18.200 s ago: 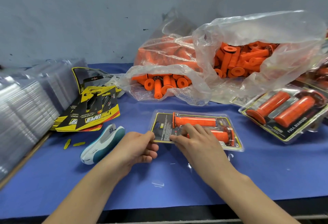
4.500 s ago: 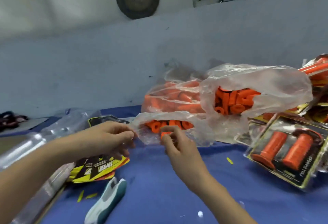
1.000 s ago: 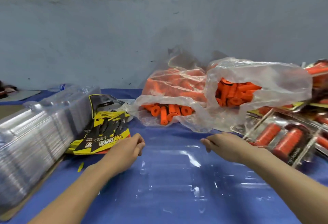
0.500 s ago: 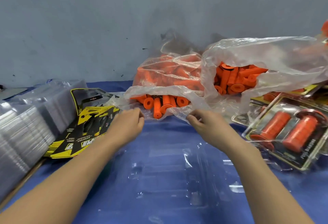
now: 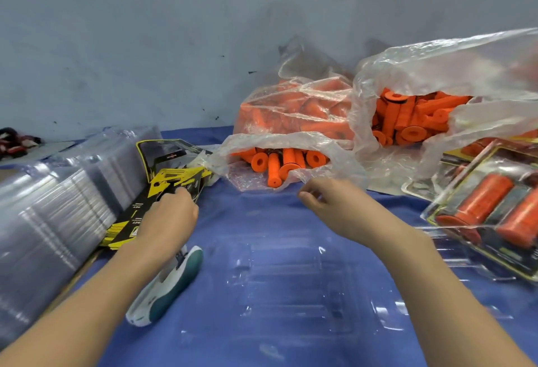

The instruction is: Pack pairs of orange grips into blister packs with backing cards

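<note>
Near two hands (image 5: 168, 216) (image 5: 334, 206), one blister pack (image 5: 291, 282)

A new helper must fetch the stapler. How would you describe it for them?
Find the blue cloth on the bench. Left of the empty clear blister tray, near the left hand, lies the stapler. It alone is white and teal.

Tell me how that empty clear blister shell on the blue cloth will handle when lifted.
The blister shell is thin, see-through plastic, so it is probably very light and may flex. Its glossy highlights suggest a slippery surface. Its moulded ribs likely keep it from flopping.
</note>
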`<action>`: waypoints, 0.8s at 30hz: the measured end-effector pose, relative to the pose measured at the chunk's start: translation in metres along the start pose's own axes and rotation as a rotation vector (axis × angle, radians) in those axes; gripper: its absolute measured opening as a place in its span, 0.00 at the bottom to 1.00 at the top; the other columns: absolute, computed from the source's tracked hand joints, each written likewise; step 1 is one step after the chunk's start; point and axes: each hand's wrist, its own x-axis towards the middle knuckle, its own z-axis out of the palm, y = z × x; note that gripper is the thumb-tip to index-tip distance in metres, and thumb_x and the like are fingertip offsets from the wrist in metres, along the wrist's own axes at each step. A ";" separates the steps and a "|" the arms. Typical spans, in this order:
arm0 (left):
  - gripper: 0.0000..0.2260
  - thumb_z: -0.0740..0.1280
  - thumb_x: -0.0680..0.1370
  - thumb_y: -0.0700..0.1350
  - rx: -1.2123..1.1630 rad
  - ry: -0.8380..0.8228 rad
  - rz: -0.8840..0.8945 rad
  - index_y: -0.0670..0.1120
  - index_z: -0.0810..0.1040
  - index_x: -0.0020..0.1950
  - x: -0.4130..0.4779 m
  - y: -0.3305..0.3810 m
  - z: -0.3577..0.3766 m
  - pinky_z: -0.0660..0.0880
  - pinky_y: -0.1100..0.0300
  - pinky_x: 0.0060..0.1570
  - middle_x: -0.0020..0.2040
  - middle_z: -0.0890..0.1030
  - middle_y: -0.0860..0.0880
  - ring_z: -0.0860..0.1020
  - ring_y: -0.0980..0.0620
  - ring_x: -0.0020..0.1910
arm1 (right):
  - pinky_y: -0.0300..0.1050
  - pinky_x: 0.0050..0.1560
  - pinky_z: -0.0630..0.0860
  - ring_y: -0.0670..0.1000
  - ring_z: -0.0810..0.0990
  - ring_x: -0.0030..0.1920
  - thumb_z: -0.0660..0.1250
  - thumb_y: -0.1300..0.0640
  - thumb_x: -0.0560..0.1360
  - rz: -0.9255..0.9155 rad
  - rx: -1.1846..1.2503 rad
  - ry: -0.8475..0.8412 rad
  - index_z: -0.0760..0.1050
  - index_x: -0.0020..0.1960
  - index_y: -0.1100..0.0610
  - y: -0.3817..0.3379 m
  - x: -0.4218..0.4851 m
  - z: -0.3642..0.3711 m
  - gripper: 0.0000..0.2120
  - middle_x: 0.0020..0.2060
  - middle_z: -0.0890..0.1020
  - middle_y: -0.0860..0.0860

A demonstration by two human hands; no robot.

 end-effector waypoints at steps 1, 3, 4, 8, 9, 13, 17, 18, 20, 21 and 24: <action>0.09 0.56 0.82 0.43 -0.006 0.029 0.001 0.39 0.72 0.53 -0.001 -0.004 -0.003 0.72 0.48 0.46 0.51 0.80 0.37 0.77 0.34 0.50 | 0.53 0.49 0.77 0.54 0.78 0.47 0.55 0.51 0.82 0.000 -0.008 -0.007 0.76 0.55 0.51 -0.001 -0.001 0.001 0.12 0.49 0.81 0.50; 0.10 0.60 0.82 0.45 -0.073 0.034 -0.031 0.40 0.76 0.49 -0.002 -0.012 -0.008 0.73 0.48 0.45 0.49 0.81 0.39 0.78 0.36 0.49 | 0.52 0.49 0.77 0.53 0.78 0.47 0.55 0.51 0.82 -0.001 -0.022 -0.015 0.76 0.56 0.51 -0.002 -0.003 0.003 0.12 0.50 0.81 0.50; 0.10 0.63 0.81 0.46 -0.151 0.007 -0.063 0.40 0.79 0.47 -0.001 -0.016 -0.010 0.73 0.50 0.43 0.46 0.82 0.40 0.78 0.38 0.46 | 0.51 0.49 0.77 0.52 0.78 0.47 0.55 0.51 0.82 -0.006 -0.035 -0.017 0.76 0.56 0.51 -0.003 -0.005 0.003 0.12 0.50 0.80 0.49; 0.09 0.69 0.78 0.45 -0.682 -0.242 -0.316 0.43 0.79 0.41 0.003 -0.025 -0.018 0.65 0.60 0.34 0.30 0.76 0.47 0.71 0.50 0.31 | 0.50 0.52 0.76 0.52 0.77 0.50 0.56 0.51 0.82 -0.041 -0.070 -0.014 0.76 0.57 0.51 -0.008 -0.007 0.009 0.12 0.52 0.79 0.49; 0.06 0.69 0.78 0.44 -0.848 -0.303 -0.407 0.44 0.77 0.43 0.003 -0.026 -0.018 0.67 0.62 0.35 0.34 0.76 0.46 0.71 0.50 0.33 | 0.50 0.53 0.75 0.52 0.77 0.52 0.56 0.51 0.82 -0.066 -0.068 -0.007 0.76 0.57 0.51 -0.013 -0.007 0.011 0.11 0.53 0.78 0.49; 0.05 0.67 0.77 0.43 -1.185 -0.474 -0.559 0.48 0.71 0.45 0.001 -0.036 -0.020 0.69 0.61 0.31 0.35 0.71 0.46 0.69 0.50 0.33 | 0.53 0.61 0.71 0.54 0.71 0.63 0.55 0.48 0.83 -0.177 -0.066 0.003 0.70 0.69 0.48 -0.046 -0.007 0.031 0.16 0.64 0.73 0.48; 0.02 0.67 0.78 0.42 -1.185 -0.389 -0.475 0.44 0.76 0.50 0.001 -0.044 -0.020 0.70 0.57 0.40 0.41 0.77 0.42 0.74 0.46 0.38 | 0.51 0.63 0.70 0.55 0.70 0.67 0.57 0.46 0.82 -0.185 0.097 -0.056 0.61 0.76 0.49 -0.091 0.000 0.069 0.23 0.69 0.70 0.51; 0.03 0.67 0.79 0.42 -1.118 -0.305 -0.401 0.43 0.79 0.49 0.002 -0.046 -0.020 0.71 0.57 0.41 0.43 0.79 0.42 0.75 0.46 0.39 | 0.50 0.63 0.70 0.55 0.70 0.68 0.58 0.45 0.82 -0.139 0.204 -0.093 0.59 0.77 0.51 -0.102 0.005 0.079 0.26 0.70 0.70 0.53; 0.04 0.68 0.79 0.44 -0.893 -0.122 -0.186 0.45 0.80 0.49 0.006 -0.049 -0.022 0.70 0.59 0.38 0.43 0.82 0.46 0.77 0.50 0.39 | 0.47 0.60 0.69 0.56 0.69 0.69 0.61 0.41 0.80 -0.003 0.448 -0.203 0.61 0.75 0.55 -0.122 0.018 0.095 0.30 0.69 0.71 0.56; 0.03 0.68 0.79 0.46 -0.770 -0.049 -0.071 0.47 0.80 0.48 0.008 -0.050 -0.024 0.70 0.59 0.36 0.43 0.82 0.48 0.77 0.51 0.39 | 0.47 0.57 0.69 0.57 0.71 0.67 0.62 0.41 0.79 0.056 0.546 -0.232 0.65 0.71 0.55 -0.130 0.024 0.102 0.27 0.66 0.74 0.56; 0.03 0.69 0.78 0.48 -0.479 0.067 0.145 0.52 0.79 0.45 0.013 -0.050 -0.031 0.69 0.57 0.38 0.40 0.79 0.55 0.77 0.53 0.41 | 0.45 0.48 0.71 0.56 0.77 0.58 0.64 0.49 0.78 0.143 0.642 -0.159 0.71 0.59 0.53 -0.144 0.042 0.120 0.12 0.57 0.79 0.55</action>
